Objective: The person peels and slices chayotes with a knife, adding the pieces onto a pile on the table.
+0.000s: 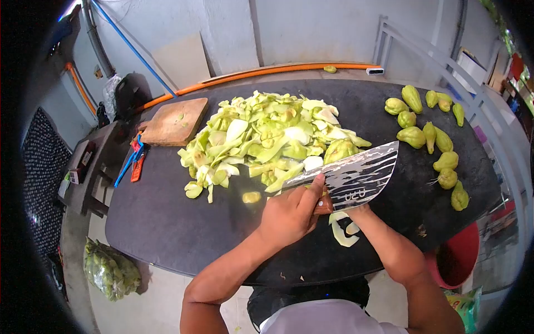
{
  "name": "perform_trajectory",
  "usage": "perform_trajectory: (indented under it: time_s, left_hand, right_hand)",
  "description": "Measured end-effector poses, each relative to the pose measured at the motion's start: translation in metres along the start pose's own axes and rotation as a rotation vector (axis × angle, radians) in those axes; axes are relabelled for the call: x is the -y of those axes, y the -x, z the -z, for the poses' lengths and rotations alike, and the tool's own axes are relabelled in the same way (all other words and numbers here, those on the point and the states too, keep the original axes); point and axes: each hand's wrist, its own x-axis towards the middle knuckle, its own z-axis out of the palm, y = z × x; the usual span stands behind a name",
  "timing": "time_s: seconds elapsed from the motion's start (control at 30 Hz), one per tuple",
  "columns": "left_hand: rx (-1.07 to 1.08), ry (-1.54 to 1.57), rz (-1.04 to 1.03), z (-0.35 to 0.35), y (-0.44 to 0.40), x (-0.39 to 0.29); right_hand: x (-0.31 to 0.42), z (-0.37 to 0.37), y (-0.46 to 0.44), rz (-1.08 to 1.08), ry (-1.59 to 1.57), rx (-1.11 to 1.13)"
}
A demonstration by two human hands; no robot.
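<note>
My left hand [290, 216] is closed around the brown wooden handle of a cleaver [361, 177], a finger along the blade's upper edge. The wide, streaked blade is tilted up to the right. Behind it, my right hand [359, 210] is mostly hidden; only its wrist side shows, so what it holds cannot be seen. Beyond the blade lies a large heap of pale green chayote pieces and peelings [261, 131]. Just below the blade, curved pale strips [343, 235] rest on the table. A small yellowish piece [251, 197] sits left of my left hand.
Several whole chayotes [411, 137] lie along the dark table's [167, 222] right side. A wooden cutting board [175, 119] and blue-and-red tools [135, 158] are at the left. A filled plastic bag [111, 270] stands on the floor; a red bucket [470, 250] is at lower right.
</note>
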Motion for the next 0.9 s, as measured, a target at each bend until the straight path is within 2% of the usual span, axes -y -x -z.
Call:
perform_trajectory:
  time_s: [0.2, 0.27, 0.37, 0.43, 0.5, 0.67, 0.73, 0.8, 0.83, 0.9]
  left_hand:
    - [0.084, 0.0, 0.013, 0.013, -0.004, -0.008]
    - [0.083, -0.01, 0.013, 0.012, -0.004, -0.006]
    - [0.088, -0.024, 0.08, 0.007, 0.0, 0.007]
    - [0.096, -0.027, 0.173, 0.004, -0.003, 0.022]
    - [0.058, 0.001, 0.167, 0.004, -0.004, 0.024]
    - [0.064, -0.007, 0.211, 0.005, -0.006, 0.024]
    - [0.059, -0.009, 0.225, 0.004, -0.004, 0.027]
    - [0.044, -0.014, 0.228, 0.002, -0.003, 0.029]
    - [0.113, -0.059, 0.321, 0.004, -0.001, 0.036]
    - [0.237, -0.147, 0.517, 0.01, 0.001, 0.051]
  right_hand:
    - [0.004, 0.0, -0.004, -0.177, -0.268, -0.014]
    - [0.009, 0.004, -0.009, -0.352, -0.532, -0.032]
    - [0.021, 0.021, -0.031, -0.682, -1.086, -0.062]
    - [0.032, 0.036, -0.049, -0.756, -1.289, -0.048]
    - [0.04, 0.046, -0.063, -0.772, -1.378, 0.008]
    - [0.045, 0.048, -0.063, -0.77, -1.309, -0.016]
    - [0.041, 0.044, -0.063, -0.752, -1.187, -0.02]
    - [0.047, 0.054, -0.064, -0.822, -1.126, -0.024]
    - [0.053, 0.061, -0.067, -0.857, -1.096, -0.025]
    - [0.041, 0.068, -0.072, -0.453, -0.953, -0.181]
